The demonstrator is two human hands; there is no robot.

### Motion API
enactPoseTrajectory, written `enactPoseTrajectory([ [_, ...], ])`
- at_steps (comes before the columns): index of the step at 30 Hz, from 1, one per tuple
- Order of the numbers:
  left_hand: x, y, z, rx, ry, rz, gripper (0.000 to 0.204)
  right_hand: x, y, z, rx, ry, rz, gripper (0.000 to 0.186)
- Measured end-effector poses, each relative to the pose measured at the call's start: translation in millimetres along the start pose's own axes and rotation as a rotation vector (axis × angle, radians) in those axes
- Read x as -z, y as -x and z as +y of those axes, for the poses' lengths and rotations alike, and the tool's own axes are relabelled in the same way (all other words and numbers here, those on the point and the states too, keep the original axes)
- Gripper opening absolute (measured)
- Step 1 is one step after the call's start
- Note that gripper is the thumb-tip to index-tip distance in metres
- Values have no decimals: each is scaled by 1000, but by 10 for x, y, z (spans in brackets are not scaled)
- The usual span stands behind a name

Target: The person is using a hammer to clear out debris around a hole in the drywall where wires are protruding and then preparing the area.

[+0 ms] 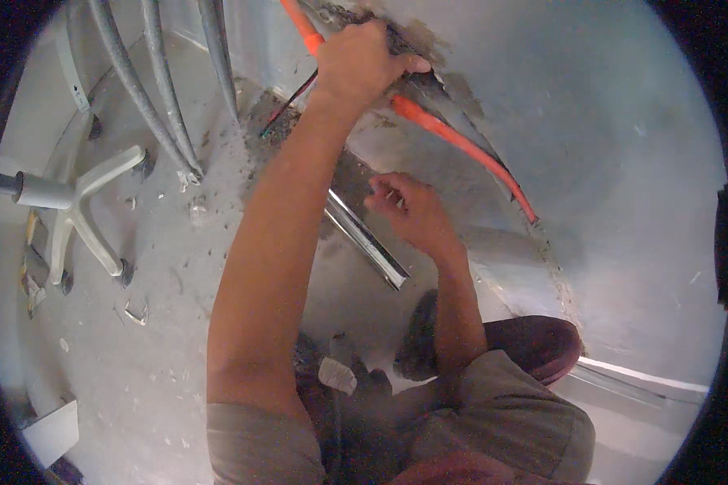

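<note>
An orange corrugated-looking conduit [453, 139] runs along a long groove cut in the grey wall. My left hand [360, 65] reaches up to the broken opening and is closed over the conduit, its thumb on the wall side; the part under the palm is hidden. Thin dark and coloured wires [289, 105] stick out beside my left wrist. Lower down, my right hand [412, 212] hovers in front of the wall with fingers curled in toward the thumb. What it holds, if anything, is too small to make out. A shiny metal channel [368, 240] lies on the floor between my forearms.
Grey hoses or pipes [141, 81] come down at the upper left. A white star-shaped chair base [77, 198] lies on its side at the left. Debris bits [137, 313] are scattered over the floor, with a white panel [52, 432] at the lower left. My bent knee [534, 343] is near the wall.
</note>
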State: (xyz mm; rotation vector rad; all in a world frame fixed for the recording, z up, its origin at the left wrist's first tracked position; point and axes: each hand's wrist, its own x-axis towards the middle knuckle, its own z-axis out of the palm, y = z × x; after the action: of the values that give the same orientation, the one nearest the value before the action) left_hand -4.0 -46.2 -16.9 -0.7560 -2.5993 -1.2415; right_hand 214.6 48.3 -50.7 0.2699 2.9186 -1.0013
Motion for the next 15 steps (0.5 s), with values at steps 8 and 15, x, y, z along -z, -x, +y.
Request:
enactPoseTrajectory([
  [8, 21, 36, 161, 108, 96, -5, 91, 254, -145, -107, 67, 99, -57, 35],
  [15, -313, 155, 24, 86, 291, 376, 106, 775, -282, -453, 120, 216, 169, 33],
])
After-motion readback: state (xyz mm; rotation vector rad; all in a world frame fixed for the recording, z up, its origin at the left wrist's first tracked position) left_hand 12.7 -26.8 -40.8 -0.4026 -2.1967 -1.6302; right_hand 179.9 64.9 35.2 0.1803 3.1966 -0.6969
